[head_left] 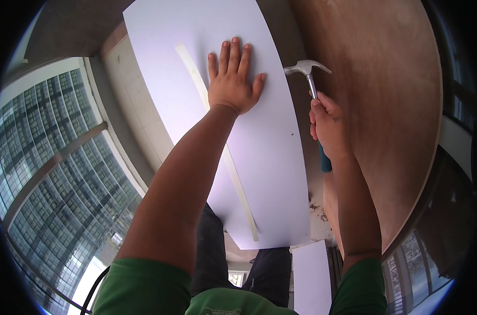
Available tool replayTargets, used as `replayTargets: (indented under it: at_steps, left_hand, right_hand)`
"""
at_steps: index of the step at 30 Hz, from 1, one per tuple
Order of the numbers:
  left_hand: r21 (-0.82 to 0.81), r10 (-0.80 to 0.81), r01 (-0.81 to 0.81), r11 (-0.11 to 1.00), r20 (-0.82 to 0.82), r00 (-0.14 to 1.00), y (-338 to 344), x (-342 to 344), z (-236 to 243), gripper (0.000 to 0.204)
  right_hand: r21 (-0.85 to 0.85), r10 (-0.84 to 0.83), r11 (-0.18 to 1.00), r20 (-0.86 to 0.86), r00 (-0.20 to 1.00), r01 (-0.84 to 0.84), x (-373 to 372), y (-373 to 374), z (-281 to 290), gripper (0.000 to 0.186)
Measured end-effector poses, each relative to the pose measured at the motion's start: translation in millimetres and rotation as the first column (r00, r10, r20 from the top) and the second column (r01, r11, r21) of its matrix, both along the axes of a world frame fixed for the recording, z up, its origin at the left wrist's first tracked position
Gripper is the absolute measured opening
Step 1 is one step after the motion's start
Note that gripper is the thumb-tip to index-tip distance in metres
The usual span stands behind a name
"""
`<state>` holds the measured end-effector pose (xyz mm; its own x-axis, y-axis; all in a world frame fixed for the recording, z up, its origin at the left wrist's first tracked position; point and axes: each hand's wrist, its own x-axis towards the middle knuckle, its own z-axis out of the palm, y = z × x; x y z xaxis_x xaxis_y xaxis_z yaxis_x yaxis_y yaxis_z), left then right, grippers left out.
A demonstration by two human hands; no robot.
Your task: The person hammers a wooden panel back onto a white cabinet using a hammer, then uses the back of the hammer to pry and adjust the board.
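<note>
My left hand (232,84) lies flat with fingers spread on a large white panel (270,173). A long pale strip (238,186) runs lengthwise along the panel and passes beside and partly under that hand. In my right hand (330,123) is a claw hammer (307,68) with a metal head and a dark blue-green grip end. The fingers wrap round its handle. The hammer head is at the panel's right edge, its face seeming to meet that edge; whether they touch I cannot tell. A small dark hole (292,135) shows near the same edge.
A large brown wooden board (390,105) stands to the right. A narrow white piece (312,278) lies near my legs. Brown debris (317,210) is scattered beside the panel. At left, a window (65,142) faces a tall building.
</note>
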<state>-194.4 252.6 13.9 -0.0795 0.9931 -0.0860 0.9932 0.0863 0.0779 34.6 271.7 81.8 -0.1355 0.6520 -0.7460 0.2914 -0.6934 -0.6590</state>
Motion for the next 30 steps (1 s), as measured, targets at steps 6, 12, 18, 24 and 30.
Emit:
replayTargets:
  at_steps: [6, 12, 18, 24, 30]
  left_hand:
    - [0.003, 0.001, -0.001, 1.000, 0.031, 1.000, -0.2, -0.8, -0.3, 0.073]
    - [-0.021, 0.005, -0.004, 1.000, 0.049, 0.999, 0.7, -0.8, 1.5, 0.074]
    - [-0.040, 0.007, -0.005, 0.999, 0.066, 0.998, 0.1, -4.2, 2.5, 0.075]
    - [-0.038, 0.003, -0.001, 0.999, 0.063, 0.998, 0.2, -5.2, 3.9, 0.073]
    - [-0.031, 0.011, -0.010, 0.999, 0.055, 0.998, -4.2, -3.9, -3.8, 0.072]
  right_hand:
    - [-0.041, 0.035, 0.999, 0.029, 0.999, -0.034, -20.7, 36.8, 0.8, 0.020]
    - [0.031, -0.038, 0.999, -0.047, 0.998, 0.040, -25.0, 62.8, -14.0, 0.020]
    - [0.001, 0.024, 1.000, -0.048, 0.999, -0.024, -24.8, 63.2, -14.1, 0.024]
    - [0.132, -0.038, 0.990, -0.019, 0.999, 0.041, -16.7, 11.4, 9.0, 0.022]
    - [0.128, -0.117, 0.985, 0.010, 0.993, 0.115, 15.3, -57.4, 35.8, 0.035]
